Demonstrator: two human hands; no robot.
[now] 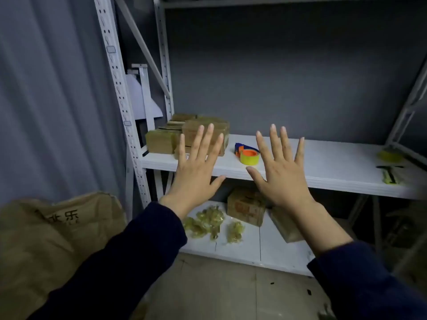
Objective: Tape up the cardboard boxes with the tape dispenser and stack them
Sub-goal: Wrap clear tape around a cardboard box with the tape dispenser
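Observation:
Several small cardboard boxes (161,140) sit stacked at the left end of the white middle shelf (323,162). A tape dispenser (247,153) with a blue and orange body and a yellowish tape roll lies on that shelf between my hands. My left hand (196,165) is held up flat with fingers spread, in front of the boxes and holding nothing. My right hand (279,167) is spread the same way just right of the dispenser, also holding nothing. Two more cardboard boxes (246,209) lie on the lower shelf, partly hidden behind my right forearm.
Crumpled wads of used tape (208,222) lie on the lower shelf (265,250). A large brown cardboard box (46,239) stands at the lower left beside the rack post (120,88). Another tape roll (389,155) and a dark tool (390,173) lie on the shelf's far right.

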